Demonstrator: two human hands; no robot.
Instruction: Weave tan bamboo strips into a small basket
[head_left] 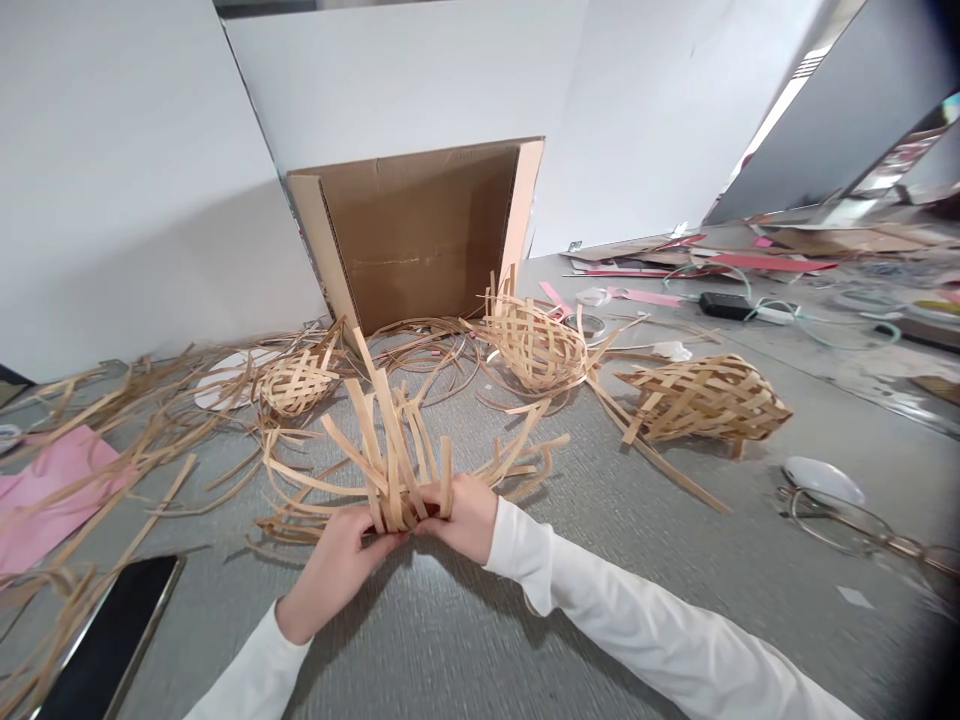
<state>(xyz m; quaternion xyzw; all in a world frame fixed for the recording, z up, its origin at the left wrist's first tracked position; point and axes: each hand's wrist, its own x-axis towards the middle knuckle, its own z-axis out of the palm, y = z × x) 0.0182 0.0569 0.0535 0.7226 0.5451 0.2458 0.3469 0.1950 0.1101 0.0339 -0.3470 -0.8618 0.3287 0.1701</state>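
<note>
Both my hands grip a half-woven bundle of flat bamboo strips (390, 450) low in the middle of the grey table (600, 520). My left hand (337, 570) pinches its base from the left with fingers closed. Fingers wrapped, my right hand (465, 515) clasps the base from the right. Loose strip ends fan upward and sideways from the bundle. Behind it lie three woven bamboo baskets: a small one (296, 382) at left, one (536, 345) in the middle and a larger one (705, 400) on its side at right.
An open cardboard box (412, 235) stands at the back against white panels. Loose strips (112, 430) litter the left side over pink paper (45, 490). A dark phone (112, 635) lies front left. Glasses (847, 520), a white dish (821, 478) and cables (750, 305) sit right.
</note>
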